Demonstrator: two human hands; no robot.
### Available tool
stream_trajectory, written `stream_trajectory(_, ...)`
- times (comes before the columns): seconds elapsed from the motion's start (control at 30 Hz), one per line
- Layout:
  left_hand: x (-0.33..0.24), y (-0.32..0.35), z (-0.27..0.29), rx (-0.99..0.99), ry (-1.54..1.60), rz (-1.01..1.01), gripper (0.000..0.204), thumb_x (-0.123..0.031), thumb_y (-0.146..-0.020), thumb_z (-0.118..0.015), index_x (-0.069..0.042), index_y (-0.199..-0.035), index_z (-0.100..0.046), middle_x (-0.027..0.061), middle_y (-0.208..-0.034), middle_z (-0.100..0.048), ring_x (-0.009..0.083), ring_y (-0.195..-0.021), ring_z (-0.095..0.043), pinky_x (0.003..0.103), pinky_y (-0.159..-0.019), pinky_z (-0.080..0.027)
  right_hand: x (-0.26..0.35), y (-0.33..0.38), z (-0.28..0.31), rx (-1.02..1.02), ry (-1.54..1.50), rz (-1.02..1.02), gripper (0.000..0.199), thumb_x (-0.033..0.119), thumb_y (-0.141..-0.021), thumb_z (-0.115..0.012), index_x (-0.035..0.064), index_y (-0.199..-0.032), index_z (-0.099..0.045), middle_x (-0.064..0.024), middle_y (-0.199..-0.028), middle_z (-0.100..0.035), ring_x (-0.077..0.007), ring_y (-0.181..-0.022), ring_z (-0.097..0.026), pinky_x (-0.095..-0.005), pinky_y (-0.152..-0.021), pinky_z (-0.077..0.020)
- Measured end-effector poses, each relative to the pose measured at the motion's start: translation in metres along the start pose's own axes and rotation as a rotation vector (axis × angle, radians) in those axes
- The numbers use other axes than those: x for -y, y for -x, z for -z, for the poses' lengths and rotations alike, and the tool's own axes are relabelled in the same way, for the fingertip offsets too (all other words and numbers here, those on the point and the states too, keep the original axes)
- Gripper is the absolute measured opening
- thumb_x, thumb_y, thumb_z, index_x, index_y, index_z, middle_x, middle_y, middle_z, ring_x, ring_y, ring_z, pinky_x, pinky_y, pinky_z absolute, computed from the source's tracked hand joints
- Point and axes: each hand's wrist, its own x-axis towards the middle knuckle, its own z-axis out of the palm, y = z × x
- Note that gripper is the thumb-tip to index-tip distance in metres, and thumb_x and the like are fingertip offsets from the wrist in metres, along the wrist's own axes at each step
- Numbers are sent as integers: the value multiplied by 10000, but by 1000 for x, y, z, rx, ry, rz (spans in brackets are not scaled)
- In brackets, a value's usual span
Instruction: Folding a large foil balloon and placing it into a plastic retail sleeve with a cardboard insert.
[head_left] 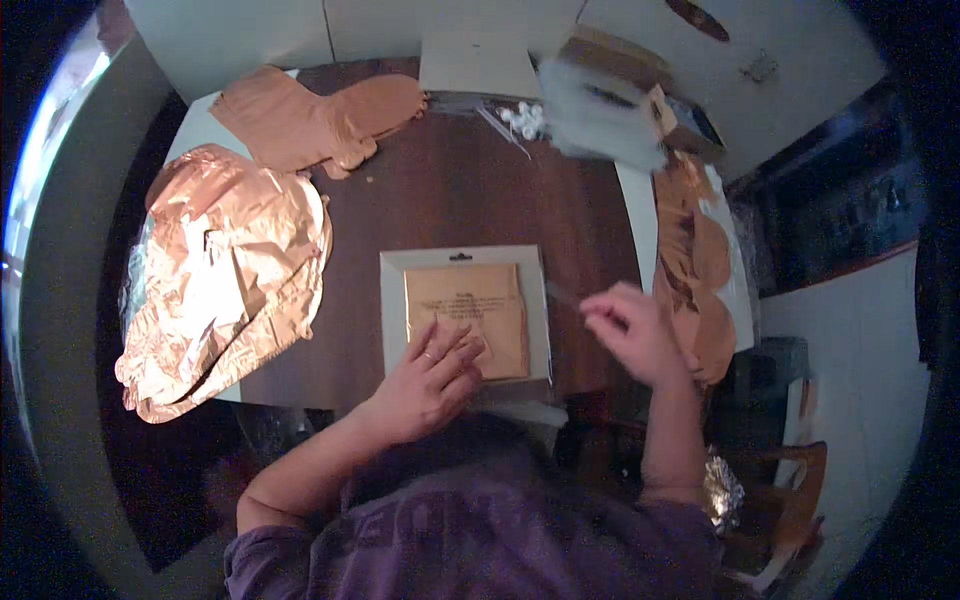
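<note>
In front of me lies a flat package (393, 300): a white card with a hang slot, and on it a folded copper-coloured foil piece (460, 283) bearing dark print. My left hand (430, 385) rests over the lower part of this package, fingers bent but apart, touching the foil piece. To the right of the card, my right hand (635, 330) is raised with its fingers pinched together and somewhat blurred. From that pinch a thin, pale strip (563, 293) points left toward the card's edge; its kind is too faint to make out.
A large crumpled copper foil balloon (225, 270) covers the table's left side. Another flat foil balloon (310, 115) lies at the back left, with further foil (695, 270) along the right. White small pieces (525, 121), thin sticks (500, 130), clear plastic (600, 120) and an open box (690, 125) are at the back.
</note>
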Motion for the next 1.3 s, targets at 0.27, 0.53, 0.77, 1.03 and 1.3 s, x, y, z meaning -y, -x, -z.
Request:
stream_trajectory(0.27, -1, -5, -13, -220, 165, 60, 251, -81, -762, -713, -65, -988, -606, 100, -1097, -622, 278, -1125, -582, 496, -1031, -390, 33, 103, -68, -28, 61, 249, 203, 74, -789, -693, 48, -985, -647, -102, -815, -595, -281, -724, -606, -371, -672, -509)
stream_trajectory(0.53, -11, -5, -13, -214, 215, 85, 223, -70, -782, -704, -64, -985, -612, 85, -1080, -630, 267, -1118, -591, 495, -1046, -387, 28, 78, -108, -350, 216, 11, 145, 112, -834, -664, 51, -915, -561, -117, -810, -587, -324, -732, -615, -427, -675, -508)
stream_trajectory(0.77, -4, 1, -19, -183, 190, 72, 210, -81, -795, -693, -81, -990, -614, 80, -1086, -630, 259, -1147, -581, 501, -1071, -365, 16, 70, -73, -177, 113, 8, 328, 209, -782, -739, 85, -1056, -607, -87, -897, -596, -312, -865, -600, -431, -775, -485)
stream_trajectory(1.03, 9, -3, -11, -95, 134, 14, 222, -105, -785, -672, -60, -995, -616, 85, -1090, -615, 272, -1120, -578, 514, -1073, -353, -9, 53, -97, -250, 192, 66, 315, 246, -761, -752, 111, -1026, -647, -72, -938, -574, -287, -852, -579, -412, -748, -451)
stream_trajectory(1.3, -6, -28, 8, 86, 103, -87, 497, -215, -768, -708, -54, -1214, -563, 143, -1287, -530, 353, -1270, -467, 543, -1098, -301, -5, 74, -82, -282, 276, 241, 321, 225, -708, -783, 100, -978, -662, -46, -927, -561, -268, -850, -565, -408, -762, -422)
